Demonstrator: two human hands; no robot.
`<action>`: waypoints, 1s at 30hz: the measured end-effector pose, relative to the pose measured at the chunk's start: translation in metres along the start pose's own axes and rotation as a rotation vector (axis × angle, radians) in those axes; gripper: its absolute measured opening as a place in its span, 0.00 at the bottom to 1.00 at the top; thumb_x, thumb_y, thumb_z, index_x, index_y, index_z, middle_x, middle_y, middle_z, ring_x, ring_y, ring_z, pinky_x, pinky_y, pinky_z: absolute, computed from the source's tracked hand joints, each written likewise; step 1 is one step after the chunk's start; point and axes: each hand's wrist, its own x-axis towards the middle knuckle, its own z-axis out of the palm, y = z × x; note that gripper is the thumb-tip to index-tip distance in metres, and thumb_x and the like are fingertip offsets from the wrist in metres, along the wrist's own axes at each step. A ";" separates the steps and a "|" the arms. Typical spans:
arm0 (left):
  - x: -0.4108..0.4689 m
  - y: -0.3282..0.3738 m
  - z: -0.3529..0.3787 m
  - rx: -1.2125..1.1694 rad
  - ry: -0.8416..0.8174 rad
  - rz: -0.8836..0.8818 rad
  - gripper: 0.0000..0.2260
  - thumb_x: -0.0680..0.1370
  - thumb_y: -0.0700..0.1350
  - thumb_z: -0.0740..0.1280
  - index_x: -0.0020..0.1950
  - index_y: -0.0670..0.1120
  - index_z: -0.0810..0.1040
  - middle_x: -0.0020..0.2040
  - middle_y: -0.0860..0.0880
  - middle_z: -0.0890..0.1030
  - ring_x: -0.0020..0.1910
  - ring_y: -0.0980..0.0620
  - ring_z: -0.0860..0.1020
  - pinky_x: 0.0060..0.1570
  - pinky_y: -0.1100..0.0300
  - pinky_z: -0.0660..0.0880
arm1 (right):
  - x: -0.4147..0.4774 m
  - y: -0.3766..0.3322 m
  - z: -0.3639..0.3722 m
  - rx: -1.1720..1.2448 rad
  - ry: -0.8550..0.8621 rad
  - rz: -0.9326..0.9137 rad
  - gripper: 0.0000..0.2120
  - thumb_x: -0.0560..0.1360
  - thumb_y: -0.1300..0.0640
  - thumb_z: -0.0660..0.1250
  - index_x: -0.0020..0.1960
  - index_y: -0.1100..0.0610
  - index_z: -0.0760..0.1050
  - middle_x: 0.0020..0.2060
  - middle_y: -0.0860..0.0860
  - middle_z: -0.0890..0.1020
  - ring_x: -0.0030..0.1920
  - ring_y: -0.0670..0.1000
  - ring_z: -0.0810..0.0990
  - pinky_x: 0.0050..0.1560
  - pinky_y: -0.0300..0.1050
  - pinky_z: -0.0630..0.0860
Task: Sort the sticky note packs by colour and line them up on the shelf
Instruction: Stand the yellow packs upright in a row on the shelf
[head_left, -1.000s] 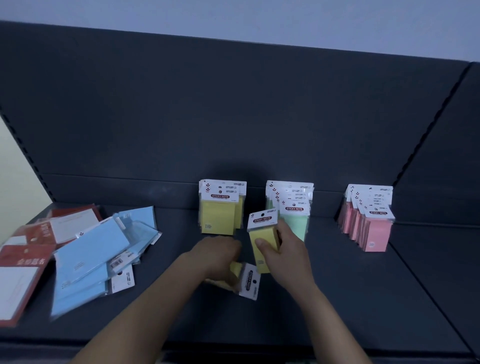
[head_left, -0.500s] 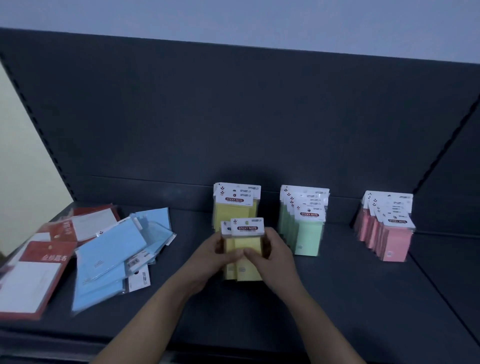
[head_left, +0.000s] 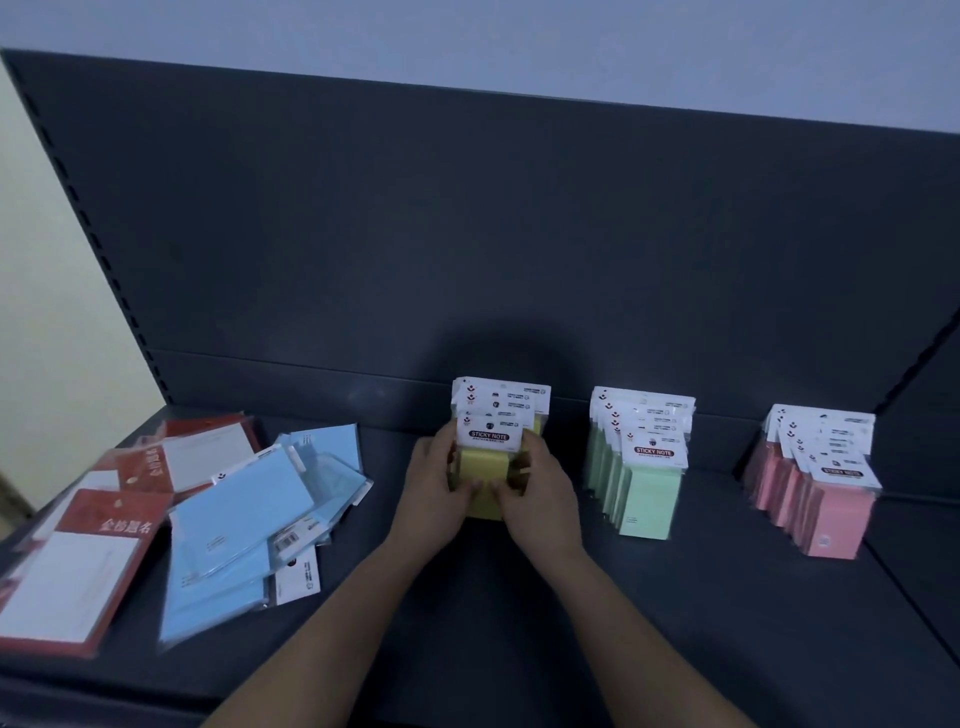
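Just below the frame's centre, the left hand (head_left: 436, 499) and right hand (head_left: 540, 499) clasp the yellow packs (head_left: 485, 462) from either side, each grip curled round the packs' edges with the thumbs nearly meeting on the front face. The packs stand upright on the dark shelf (head_left: 675, 623). To the right stands a green row (head_left: 644, 483), and further right a pink row (head_left: 826, 499). At lower left, blue packs (head_left: 244, 514) lie in a loose heap beside red-and-white packs (head_left: 78, 571)

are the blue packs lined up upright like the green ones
No, the blue packs lie flat in a loose heap while the green packs stand in a row.
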 end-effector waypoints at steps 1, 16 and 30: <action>0.000 -0.002 0.000 0.057 0.011 -0.011 0.36 0.71 0.35 0.69 0.73 0.59 0.60 0.58 0.51 0.68 0.58 0.60 0.68 0.55 0.70 0.64 | 0.001 0.003 0.002 -0.026 0.001 0.010 0.30 0.72 0.62 0.69 0.71 0.50 0.65 0.58 0.49 0.78 0.53 0.49 0.79 0.53 0.42 0.74; 0.023 -0.022 -0.008 0.301 -0.240 0.012 0.49 0.64 0.59 0.74 0.76 0.56 0.48 0.71 0.59 0.66 0.69 0.54 0.66 0.71 0.43 0.55 | 0.013 0.025 -0.005 -0.058 -0.133 0.111 0.57 0.64 0.49 0.78 0.79 0.53 0.43 0.74 0.50 0.59 0.72 0.50 0.63 0.70 0.46 0.65; 0.027 -0.021 -0.004 0.370 -0.338 -0.020 0.53 0.65 0.65 0.68 0.77 0.55 0.35 0.78 0.57 0.51 0.75 0.55 0.57 0.73 0.45 0.57 | 0.020 0.029 -0.004 -0.037 -0.148 0.033 0.49 0.62 0.51 0.76 0.75 0.43 0.53 0.67 0.44 0.71 0.64 0.45 0.73 0.62 0.49 0.74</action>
